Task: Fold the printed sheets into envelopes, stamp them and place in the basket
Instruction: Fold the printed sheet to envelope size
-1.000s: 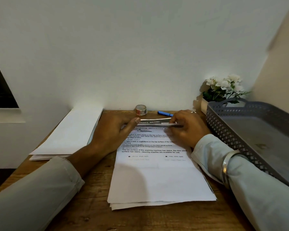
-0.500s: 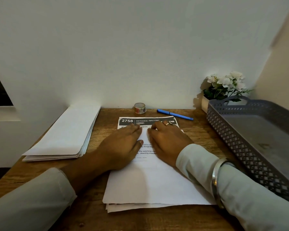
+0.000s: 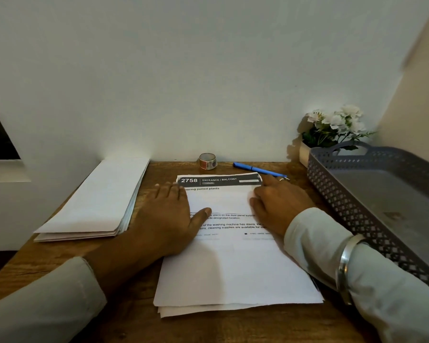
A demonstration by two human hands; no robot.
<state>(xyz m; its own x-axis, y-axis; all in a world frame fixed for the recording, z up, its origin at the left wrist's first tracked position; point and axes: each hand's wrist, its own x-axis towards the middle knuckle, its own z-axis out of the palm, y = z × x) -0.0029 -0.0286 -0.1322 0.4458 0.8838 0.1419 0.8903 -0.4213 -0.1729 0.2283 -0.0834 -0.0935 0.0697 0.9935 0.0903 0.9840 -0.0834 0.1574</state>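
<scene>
Pressed flat, straight, gripping nothing: left hand point(image 3: 169, 214) and right hand point(image 3: 280, 206). Under and between the fingers, printed sheet point(image 3: 221, 201), fold running side to side. Basket point(image 3: 337, 194) beyond right fingers, nearer that hand.

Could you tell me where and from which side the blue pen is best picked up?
Probably pinch the blue pen at mid-barrel from above, approaching from the near side: it lies flat on the table close to the wall, and its right end sits by the right hand.

Printed sheets point(image 3: 233, 276) lie stacked flat between envelopes point(image 3: 92, 201) and basket point(image 3: 344, 206).
</scene>
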